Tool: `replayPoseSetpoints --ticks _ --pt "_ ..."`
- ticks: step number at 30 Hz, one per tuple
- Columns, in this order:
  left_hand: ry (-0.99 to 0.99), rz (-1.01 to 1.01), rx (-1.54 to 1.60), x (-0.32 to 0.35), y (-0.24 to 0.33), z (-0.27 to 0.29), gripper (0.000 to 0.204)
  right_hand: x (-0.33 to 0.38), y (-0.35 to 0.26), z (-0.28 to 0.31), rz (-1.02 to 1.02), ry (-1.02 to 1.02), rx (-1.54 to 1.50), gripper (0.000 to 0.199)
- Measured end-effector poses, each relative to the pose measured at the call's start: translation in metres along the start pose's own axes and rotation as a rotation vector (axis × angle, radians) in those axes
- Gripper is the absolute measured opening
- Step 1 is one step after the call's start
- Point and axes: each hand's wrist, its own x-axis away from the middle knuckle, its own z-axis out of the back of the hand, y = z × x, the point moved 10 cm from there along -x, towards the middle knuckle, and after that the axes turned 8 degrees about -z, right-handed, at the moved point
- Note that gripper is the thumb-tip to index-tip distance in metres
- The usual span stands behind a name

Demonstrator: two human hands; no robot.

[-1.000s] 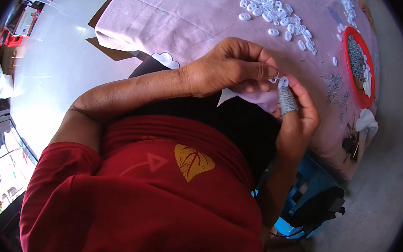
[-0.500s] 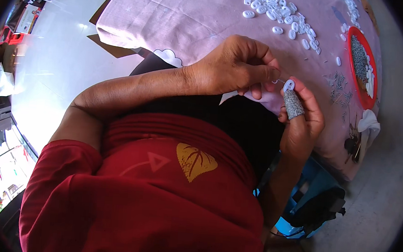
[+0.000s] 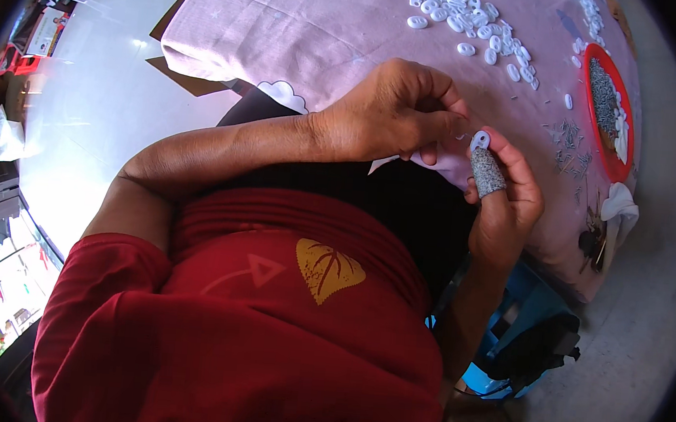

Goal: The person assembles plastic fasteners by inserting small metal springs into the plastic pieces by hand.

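Observation:
My right hand grips a small white oval plastic piece with a hole in it, between thumb and forefinger. A grey speckled cover wraps the thumb. Just left of that piece is my left hand, its thumb and forefinger pinched together. What they hold is too small to make out. Both hands are raised above my lap at the near edge of the table, a small gap between the left fingertips and the white piece.
On the pink tablecloth lie a heap of similar white pieces and scattered thin grey metal bits. A red tray at the right holds more bits. A white cloth hangs at the edge; a blue-and-black object stands below.
The white piece has shifted slightly left and tilted in my right hand. A thin line between the left fingertips and the piece no longer shows. My left hand has barely moved.

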Motion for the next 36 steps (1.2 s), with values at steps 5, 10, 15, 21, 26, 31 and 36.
replayPoseSetpoints --ticks 5,10,15,21,26,31,36 --pt "0.006 -0.015 -0.020 0.000 0.000 0.000 0.015 0.001 -0.005 -0.005 0.040 -0.009 -0.010 0.032" --pt "-0.005 0.064 0.116 0.002 -0.007 -0.002 0.017 0.002 -0.010 -0.006 0.087 -0.023 0.031 0.030" --pt "-0.044 0.101 0.144 0.004 -0.007 -0.003 0.020 0.003 -0.012 -0.004 0.084 -0.013 -0.003 0.030" --pt "-0.021 0.077 0.146 0.003 -0.012 0.002 0.018 0.003 -0.014 -0.007 0.121 -0.038 0.012 0.032" --pt "-0.004 0.104 0.161 0.002 -0.013 0.002 0.016 0.005 -0.020 -0.009 0.175 -0.041 0.036 0.032" --pt "0.018 0.106 0.202 0.004 -0.013 0.001 0.017 0.004 -0.021 -0.011 0.110 -0.053 -0.028 0.035" --pt "0.038 0.117 0.196 0.006 -0.013 0.001 0.017 0.005 -0.026 -0.011 0.134 -0.060 -0.012 0.034"
